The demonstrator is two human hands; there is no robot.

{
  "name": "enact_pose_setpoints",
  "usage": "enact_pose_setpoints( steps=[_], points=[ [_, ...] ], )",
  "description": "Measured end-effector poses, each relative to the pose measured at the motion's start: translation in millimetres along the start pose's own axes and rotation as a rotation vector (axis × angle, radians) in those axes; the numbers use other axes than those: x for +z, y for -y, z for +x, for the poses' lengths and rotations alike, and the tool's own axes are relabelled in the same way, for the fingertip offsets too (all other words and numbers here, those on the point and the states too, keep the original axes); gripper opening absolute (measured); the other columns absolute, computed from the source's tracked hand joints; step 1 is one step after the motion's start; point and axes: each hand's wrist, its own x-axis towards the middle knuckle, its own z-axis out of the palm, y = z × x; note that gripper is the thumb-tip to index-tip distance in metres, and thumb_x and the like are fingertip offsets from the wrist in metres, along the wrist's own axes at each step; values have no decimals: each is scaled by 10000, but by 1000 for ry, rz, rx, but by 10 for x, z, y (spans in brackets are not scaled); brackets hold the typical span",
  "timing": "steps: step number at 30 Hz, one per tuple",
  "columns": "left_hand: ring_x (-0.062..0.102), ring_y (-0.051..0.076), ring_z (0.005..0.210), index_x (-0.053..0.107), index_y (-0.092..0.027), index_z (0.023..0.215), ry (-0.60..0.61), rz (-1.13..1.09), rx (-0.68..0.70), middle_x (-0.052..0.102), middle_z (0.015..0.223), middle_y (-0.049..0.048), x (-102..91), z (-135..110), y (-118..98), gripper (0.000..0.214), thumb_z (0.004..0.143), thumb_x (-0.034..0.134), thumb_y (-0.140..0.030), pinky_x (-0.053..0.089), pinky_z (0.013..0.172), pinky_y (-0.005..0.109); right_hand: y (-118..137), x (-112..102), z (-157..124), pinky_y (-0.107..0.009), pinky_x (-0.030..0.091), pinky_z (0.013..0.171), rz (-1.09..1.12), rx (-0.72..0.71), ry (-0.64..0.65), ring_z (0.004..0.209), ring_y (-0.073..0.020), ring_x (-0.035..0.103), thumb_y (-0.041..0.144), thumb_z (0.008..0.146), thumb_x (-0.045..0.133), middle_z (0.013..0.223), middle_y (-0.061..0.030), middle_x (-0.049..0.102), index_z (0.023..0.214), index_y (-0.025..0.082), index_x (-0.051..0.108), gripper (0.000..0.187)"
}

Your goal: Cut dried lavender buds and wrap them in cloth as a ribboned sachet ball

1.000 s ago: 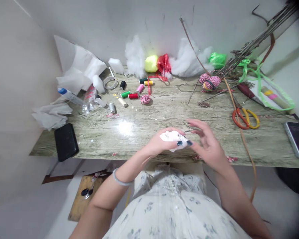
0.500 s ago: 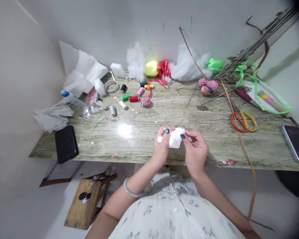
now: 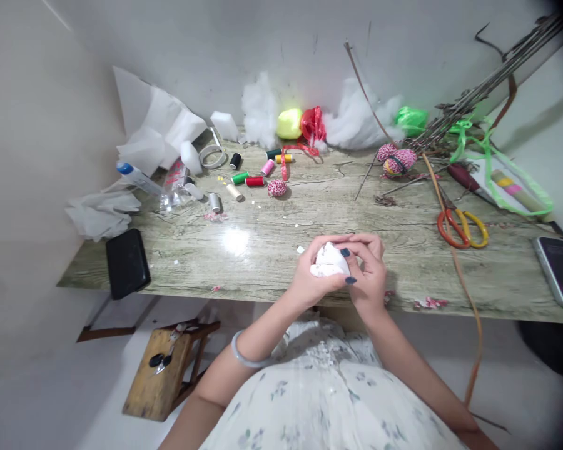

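Note:
Both hands are cupped round a small white soft bundle (image 3: 329,262) just above the front edge of the wood-patterned table (image 3: 258,265). My left hand (image 3: 307,276) wraps it from the left, its thumb lying along the near side. From the right, my right hand (image 3: 371,275) closes over it, with the thumb pressing on the bundle. The fingers meet behind it, so its far side is hidden. Whether the bundle is cloth or wadding I cannot tell. A small white scrap (image 3: 300,249) lies on the tabletop beside my left hand.
Thread spools (image 3: 255,181) and a ball of twine (image 3: 276,188) lie beyond my hands. Scissors (image 3: 464,228) and a brown strip (image 3: 462,281) are at right. White stuffing (image 3: 351,119) lines the wall. Phones (image 3: 127,264) rest near both ends; a wooden stool (image 3: 157,375) stands below left.
My hands have closed in round the white bundle, fingers now meeting behind it. My left thumb has moved from the top to its near side. A white scrap now shows beside my left hand.

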Motion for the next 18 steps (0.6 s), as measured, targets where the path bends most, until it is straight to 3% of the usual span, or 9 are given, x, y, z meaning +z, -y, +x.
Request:
enact_pose_setpoints(
  steps=[3, 6, 10, 13, 15, 18],
  points=[
    [567, 234, 1154, 619, -179, 1060, -47, 60, -8, 634, 1191, 102, 36, -23, -46, 344, 770, 681, -353, 411, 1003, 332, -70, 59, -19, -352, 423, 874, 161, 97, -24, 974, -198, 500, 346, 861, 559, 930, -37, 460, 786, 234, 593, 139],
    [613, 196, 1028, 642, -171, 975, -107, 60, -22, 673, 1069, 78, 86, -27, -38, 227, 831, 605, -342, 454, 922, 301, -116, 119, -53, -309, 459, 809, 368, 226, -96, 914, -172, 528, 379, 837, 581, 934, -21, 470, 915, 255, 505, 165],
    [628, 149, 787, 606, -169, 853, -232, -233, -165, 674, 863, 28, 103, 88, 56, 249, 789, 625, -409, 487, 727, 255, -116, 159, -168, -350, 471, 872, 460, 334, -102, 1033, -188, 555, 396, 927, 392, 1125, -72, 516, 1170, 278, 426, 273],
    [622, 137, 787, 565, -165, 775, -350, -558, -346, 633, 777, 3, 59, 232, 96, 199, 712, 657, -329, 494, 776, 257, -126, 142, -255, -422, 429, 985, 373, 208, -37, 1224, -232, 471, 373, 913, 432, 1308, -118, 449, 1310, 268, 376, 414],
    [609, 125, 776, 552, -164, 749, -362, -658, -453, 609, 747, 1, 17, 303, 112, 170, 671, 653, -276, 494, 777, 245, -133, 102, -260, -468, 383, 1040, 258, 100, 2, 1300, -257, 402, 350, 900, 469, 1388, -125, 394, 1360, 270, 360, 479],
    [592, 145, 746, 546, -173, 750, -223, -436, -461, 586, 727, 20, -21, 333, 177, 210, 720, 623, -366, 495, 707, 259, -127, 28, -169, -524, 309, 1088, 20, -108, 105, 1347, -285, 339, 347, 870, 534, 1430, -101, 391, 1403, 291, 354, 565]
  ],
)
